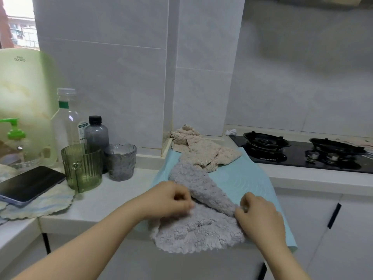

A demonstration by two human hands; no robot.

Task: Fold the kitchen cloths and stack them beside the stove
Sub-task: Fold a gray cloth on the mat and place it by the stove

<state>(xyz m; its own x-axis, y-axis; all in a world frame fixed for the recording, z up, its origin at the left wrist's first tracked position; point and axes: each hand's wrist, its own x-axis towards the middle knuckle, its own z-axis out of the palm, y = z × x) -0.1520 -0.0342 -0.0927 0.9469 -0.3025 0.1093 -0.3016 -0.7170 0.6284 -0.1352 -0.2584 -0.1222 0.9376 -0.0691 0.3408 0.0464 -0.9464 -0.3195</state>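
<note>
My left hand (169, 199) hides its fingertips in the grey cloth (197, 225) — the stove (302, 154) runs off the right edge, bottle label (82, 129) unreadable

Home kitchen: gas stove (302, 150), tiled wall (113, 77).

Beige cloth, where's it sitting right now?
Head view, centre: the beige cloth lies crumpled at the back of the blue mat, left of the stove, behind the grey cloth.

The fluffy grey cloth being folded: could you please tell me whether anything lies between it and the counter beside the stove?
Yes. A crumpled beige fluffy cloth lies on the light-blue mat beside the black glass gas stove, just beyond the fluffy grey cloth and meeting its far tip. Nothing else visibly intervenes.
</note>
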